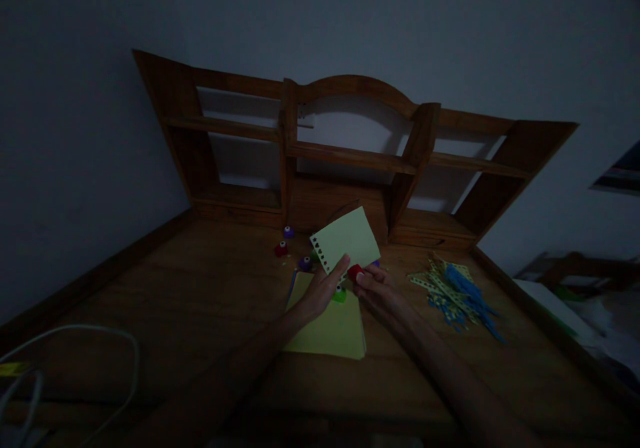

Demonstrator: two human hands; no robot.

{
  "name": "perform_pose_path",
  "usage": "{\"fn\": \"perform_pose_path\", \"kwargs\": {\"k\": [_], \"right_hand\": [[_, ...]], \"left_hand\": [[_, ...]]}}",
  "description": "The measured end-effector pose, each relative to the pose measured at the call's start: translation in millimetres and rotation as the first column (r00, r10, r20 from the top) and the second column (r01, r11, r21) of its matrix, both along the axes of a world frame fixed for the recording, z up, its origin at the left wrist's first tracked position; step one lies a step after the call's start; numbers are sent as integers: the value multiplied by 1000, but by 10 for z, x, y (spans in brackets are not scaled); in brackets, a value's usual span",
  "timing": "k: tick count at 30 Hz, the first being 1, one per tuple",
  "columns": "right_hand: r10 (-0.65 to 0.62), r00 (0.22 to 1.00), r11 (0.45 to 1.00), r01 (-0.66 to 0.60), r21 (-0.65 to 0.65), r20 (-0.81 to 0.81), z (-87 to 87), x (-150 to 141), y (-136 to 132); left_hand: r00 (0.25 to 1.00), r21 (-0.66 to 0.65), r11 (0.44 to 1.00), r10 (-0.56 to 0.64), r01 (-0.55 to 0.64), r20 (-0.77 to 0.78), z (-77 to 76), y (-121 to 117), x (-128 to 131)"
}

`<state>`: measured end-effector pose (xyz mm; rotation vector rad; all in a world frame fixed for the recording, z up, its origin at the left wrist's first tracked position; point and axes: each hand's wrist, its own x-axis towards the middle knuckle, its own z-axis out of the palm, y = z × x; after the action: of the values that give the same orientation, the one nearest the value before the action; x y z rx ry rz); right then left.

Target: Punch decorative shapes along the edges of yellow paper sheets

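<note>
My left hand (323, 289) grips a pale yellow sheet of paper (350, 236) by its lower edge, thumb on top. A row of small punched shapes runs down the sheet's left side. In my right hand (377, 287) is a red craft punch (355, 273), held at the sheet's lower edge; whether the paper is inside its slot I cannot tell. Beneath my hands lies a stack of yellow paper (327, 331), with a green punch (339, 294) on it. Behind my left hand stand a purple punch (306, 263), another red punch (281, 249) and another purple punch (289, 232).
A heap of punched yellow and blue paper strips (457, 291) lies to the right on the wooden desk (200, 308). A wooden shelf unit (350, 158) stands along the back. A white cable (100, 329) loops at the front left. The room is dim.
</note>
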<state>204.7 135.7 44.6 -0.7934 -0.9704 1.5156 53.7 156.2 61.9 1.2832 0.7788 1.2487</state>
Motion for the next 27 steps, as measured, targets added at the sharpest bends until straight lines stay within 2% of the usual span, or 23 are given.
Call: {"fn": "perform_pose_path", "kwargs": {"k": [8,15,22,27], "right_hand": [[-40,998,998,37,57,57,-36,12,16],[-126,990,990,121,76,59,-54,21,13],[-103,992,992,97,78,76,2,18,-21],[-123,991,990,118,82,57,-38,-21,16]], "left_hand": [[1000,-13,1000,-27,27,9,-37,31,2],[995,-27,995,-96,96,11,32,-44,-5],[995,-33,995,-95,95,0,-14,-40,20],[994,-4,994,-111,111,-15,-3,-26,20]]}}
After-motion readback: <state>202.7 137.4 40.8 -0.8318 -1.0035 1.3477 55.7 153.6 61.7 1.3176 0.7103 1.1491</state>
